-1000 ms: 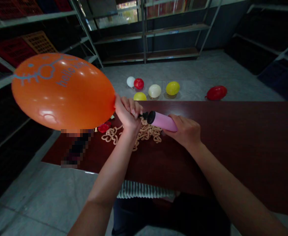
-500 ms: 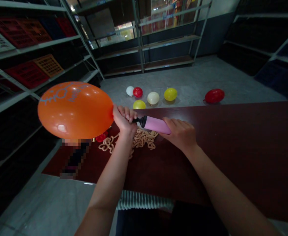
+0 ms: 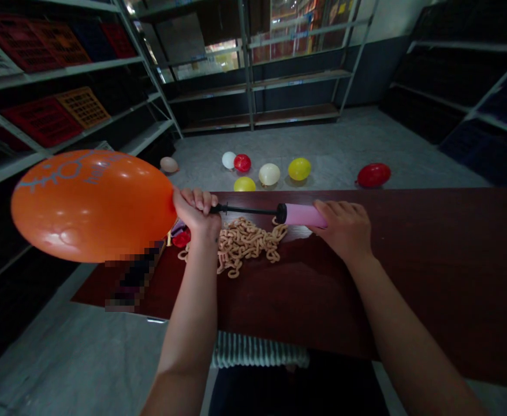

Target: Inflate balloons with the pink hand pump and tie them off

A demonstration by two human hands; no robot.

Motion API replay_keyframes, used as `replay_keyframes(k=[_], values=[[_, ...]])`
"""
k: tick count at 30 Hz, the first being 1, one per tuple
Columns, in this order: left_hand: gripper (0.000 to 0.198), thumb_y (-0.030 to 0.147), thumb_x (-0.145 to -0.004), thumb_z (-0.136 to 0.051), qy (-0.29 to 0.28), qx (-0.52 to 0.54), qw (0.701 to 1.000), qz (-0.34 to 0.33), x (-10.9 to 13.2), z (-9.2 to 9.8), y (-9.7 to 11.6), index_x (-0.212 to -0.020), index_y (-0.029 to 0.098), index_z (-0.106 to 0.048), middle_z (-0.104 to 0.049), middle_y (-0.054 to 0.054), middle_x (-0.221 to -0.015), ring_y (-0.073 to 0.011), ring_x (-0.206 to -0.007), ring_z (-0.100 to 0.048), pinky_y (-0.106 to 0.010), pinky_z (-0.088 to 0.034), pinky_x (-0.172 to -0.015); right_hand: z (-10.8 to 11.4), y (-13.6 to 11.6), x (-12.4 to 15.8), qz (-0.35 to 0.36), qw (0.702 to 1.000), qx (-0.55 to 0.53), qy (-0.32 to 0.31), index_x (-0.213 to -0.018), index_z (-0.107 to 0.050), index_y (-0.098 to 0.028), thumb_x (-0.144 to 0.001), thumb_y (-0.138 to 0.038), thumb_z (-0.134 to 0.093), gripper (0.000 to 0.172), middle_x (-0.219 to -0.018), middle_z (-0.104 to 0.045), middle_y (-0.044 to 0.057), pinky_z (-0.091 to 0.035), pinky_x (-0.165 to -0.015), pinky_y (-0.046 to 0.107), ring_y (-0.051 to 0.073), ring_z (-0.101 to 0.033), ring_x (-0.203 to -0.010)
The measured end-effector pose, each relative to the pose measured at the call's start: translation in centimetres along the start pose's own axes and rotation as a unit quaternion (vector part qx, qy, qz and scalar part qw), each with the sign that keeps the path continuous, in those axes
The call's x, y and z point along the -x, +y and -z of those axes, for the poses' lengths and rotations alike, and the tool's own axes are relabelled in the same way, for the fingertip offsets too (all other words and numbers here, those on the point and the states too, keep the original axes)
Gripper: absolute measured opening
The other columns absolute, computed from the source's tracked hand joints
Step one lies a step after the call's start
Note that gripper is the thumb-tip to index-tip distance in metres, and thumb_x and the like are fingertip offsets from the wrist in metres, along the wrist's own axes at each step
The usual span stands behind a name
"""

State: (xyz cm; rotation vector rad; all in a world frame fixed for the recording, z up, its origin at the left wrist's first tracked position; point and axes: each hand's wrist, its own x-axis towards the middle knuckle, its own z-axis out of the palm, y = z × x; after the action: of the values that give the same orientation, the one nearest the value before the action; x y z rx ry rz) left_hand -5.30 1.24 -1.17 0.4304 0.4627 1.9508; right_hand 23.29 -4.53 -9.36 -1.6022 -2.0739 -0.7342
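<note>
A large orange balloon (image 3: 93,205) with blue printing bulges out to the left. Its neck is pinched in my left hand (image 3: 196,211), together with the black end of a balloon pump. From that hand the pump's black rod (image 3: 253,211) runs rightward, drawn out of the pink barrel (image 3: 303,215). My right hand (image 3: 344,228) is wrapped round the barrel's far end. Below the rod, on the dark red-brown table (image 3: 301,306), lies a heap of tan curled pieces (image 3: 251,245). A small red item (image 3: 181,238) sits beside the heap, partly behind my left wrist.
Beyond the table, several balloons lie on the grey floor, including a yellow balloon (image 3: 299,169) and a red balloon (image 3: 373,174). Metal shelves with coloured crates (image 3: 82,108) stand at left. A blurred dark object (image 3: 134,277) rests near the table's left edge.
My hands have moved apart, and a long stretch of the pump's rod now shows. The orange balloon has shifted left with my left hand and looks bigger; the barrel has moved right.
</note>
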Motion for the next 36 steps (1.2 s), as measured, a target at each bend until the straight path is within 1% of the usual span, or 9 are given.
replay_keyframes(k=[5,11,15,18,21,24,29,33,36], values=[[0.053,0.036,-0.102,-0.032,0.018,0.001,1.000,-0.003,-0.5,0.4,0.2,-0.055,0.018,-0.015,-0.019,0.006,-0.037,-0.0058,-0.030,-0.017,-0.023,-0.019,-0.038,-0.3,0.3,0.1,0.004,1.000,-0.001,0.006,-0.117,-0.059,-0.019,-0.086,-0.045,-0.061,0.041,-0.104,-0.070,0.008,-0.036,-0.084,0.036,0.025,-0.060,-0.094],[0.052,0.036,-0.101,-0.033,0.027,-0.017,0.999,-0.010,0.2,-0.2,0.3,-0.055,0.019,-0.017,-0.020,0.007,-0.039,-0.0052,-0.031,-0.017,-0.022,-0.021,-0.038,0.0,0.0,0.4,0.003,1.000,-0.015,0.026,-0.110,-0.062,-0.019,-0.086,-0.053,-0.058,0.042,-0.092,-0.070,0.008,-0.037,-0.071,0.033,0.023,-0.061,-0.080],[0.053,0.037,-0.101,-0.035,0.005,-0.021,0.999,-0.036,0.6,-0.6,0.9,-0.053,0.019,-0.020,-0.019,0.007,-0.040,-0.0056,-0.030,-0.017,-0.023,-0.020,-0.036,0.4,-1.1,0.3,0.014,0.999,-0.028,0.036,-0.104,-0.065,-0.018,-0.085,-0.056,-0.058,0.043,-0.083,-0.069,0.007,-0.037,-0.067,0.032,0.021,-0.061,-0.072],[0.055,0.038,-0.102,-0.034,-0.018,-0.027,0.999,-0.040,1.0,-1.3,0.9,-0.052,0.019,-0.020,-0.018,0.007,-0.039,-0.0056,-0.030,-0.016,-0.023,-0.019,-0.036,0.9,-2.2,0.0,0.017,0.998,-0.047,0.031,-0.103,-0.066,-0.017,-0.086,-0.056,-0.057,0.043,-0.079,-0.069,0.006,-0.037,-0.064,0.032,0.019,-0.061,-0.068],[0.058,0.041,-0.102,-0.034,-0.058,-0.024,0.998,-0.026,2.1,-2.2,0.0,-0.050,0.019,-0.020,-0.019,0.006,-0.037,-0.0058,-0.028,-0.016,-0.024,-0.019,-0.034,1.2,-3.2,-0.1,0.015,0.997,-0.074,0.031,-0.106,-0.065,-0.017,-0.085,-0.054,-0.058,0.042,-0.080,-0.071,0.006,-0.037,-0.062,0.031,0.019,-0.062,-0.067],[0.061,0.044,-0.101,-0.035,-0.086,-0.024,0.996,-0.005,3.5,-3.0,-1.7,-0.048,0.019,-0.022,-0.021,0.006,-0.036,-0.0061,-0.027,-0.018,-0.024,-0.020,-0.033,1.3,-3.9,-0.1,0.006,0.993,-0.103,0.051,-0.104,-0.066,-0.018,-0.083,-0.055,-0.061,0.043,-0.081,-0.073,0.005,-0.038,-0.061,0.030,0.018,-0.063,-0.065],[0.061,0.044,-0.100,-0.038,-0.085,-0.041,0.995,0.031,5.5,-3.3,-4.4,-0.047,0.019,-0.024,-0.024,0.006,-0.035,-0.0056,-0.026,-0.021,-0.024,-0.022,-0.032,1.2,-4.3,0.0,0.010,0.990,-0.128,0.053,-0.104,-0.066,-0.017,-0.081,-0.054,-0.063,0.044,-0.080,-0.073,0.005,-0.039,-0.059,0.030,0.018,-0.064,-0.063],[0.062,0.050,-0.097,-0.043,-0.079,-0.048,0.995,0.029,5.6,-3.0,-4.7,-0.048,0.019,-0.023,-0.023,0.007,-0.035,-0.0052,-0.027,-0.021,-0.023,-0.023,-0.033,1.4,-4.0,-0.1,0.006,0.992,-0.123,0.032,-0.103,-0.066,-0.018,-0.082,-0.054,-0.061,0.042,-0.079,-0.072,0.005,-0.038,-0.059,0.031,0.019,-0.063,-0.063],[0.062,0.050,-0.098,-0.042,-0.078,-0.035,0.996,0.029,5.1,-2.8,-4.3,-0.048,0.019,-0.023,-0.024,0.006,-0.035,-0.0057,-0.027,-0.021,-0.023,-0.023,-0.033,1.6,-3.9,-0.4,0.010,0.993,-0.114,0.040,-0.104,-0.067,-0.018,-0.084,-0.055,-0.060,0.043,-0.078,-0.071,0.005,-0.036,-0.060,0.031,0.018,-0.061,-0.064]])
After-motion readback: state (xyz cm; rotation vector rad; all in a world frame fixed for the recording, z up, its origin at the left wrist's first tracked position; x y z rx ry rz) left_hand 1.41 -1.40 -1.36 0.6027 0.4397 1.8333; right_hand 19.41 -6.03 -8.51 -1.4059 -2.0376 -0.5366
